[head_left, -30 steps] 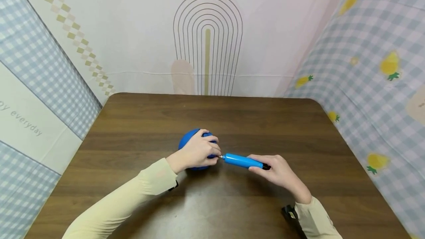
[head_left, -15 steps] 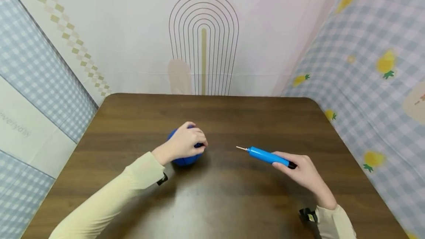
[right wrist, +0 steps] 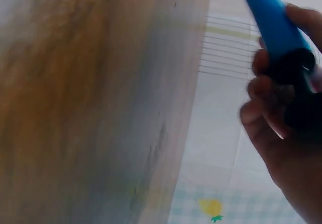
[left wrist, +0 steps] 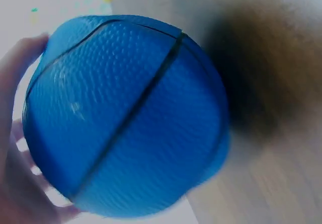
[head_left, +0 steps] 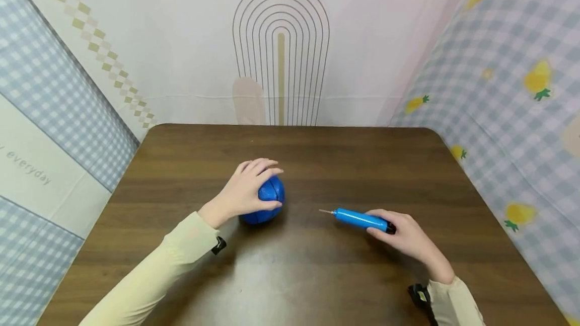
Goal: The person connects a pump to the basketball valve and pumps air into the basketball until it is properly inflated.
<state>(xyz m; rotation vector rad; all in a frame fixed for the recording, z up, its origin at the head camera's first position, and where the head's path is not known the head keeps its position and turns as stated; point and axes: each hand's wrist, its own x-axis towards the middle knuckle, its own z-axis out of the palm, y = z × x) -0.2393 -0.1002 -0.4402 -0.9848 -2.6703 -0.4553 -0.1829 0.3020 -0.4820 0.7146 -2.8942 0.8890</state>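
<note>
A blue rubber ball [head_left: 272,192] with black seams sits left of the table's middle. My left hand [head_left: 242,190] grips it from above and the left, with thumb and fingers spread round it. Close up in the left wrist view, the ball [left wrist: 126,118] has a pebbled skin and an uneven, slightly dented outline. To the right, my right hand [head_left: 405,233] holds a small blue ball pump [head_left: 360,219] by its black end. The pump's thin needle [head_left: 325,211] points left at the ball, with a gap between them. Fingers curl round the pump's black handle [right wrist: 297,93] in the right wrist view.
The brown wooden table [head_left: 317,160] has rounded far corners. Behind it hangs a pale cloth [head_left: 190,39] with an arch print, and checked cloths [head_left: 507,89] line both sides. Each wrist wears a black strap.
The needle, at the ball a second ago, has come away to the right with the pump. My left hand has shifted left with the ball and opened its fingers wider round it.
</note>
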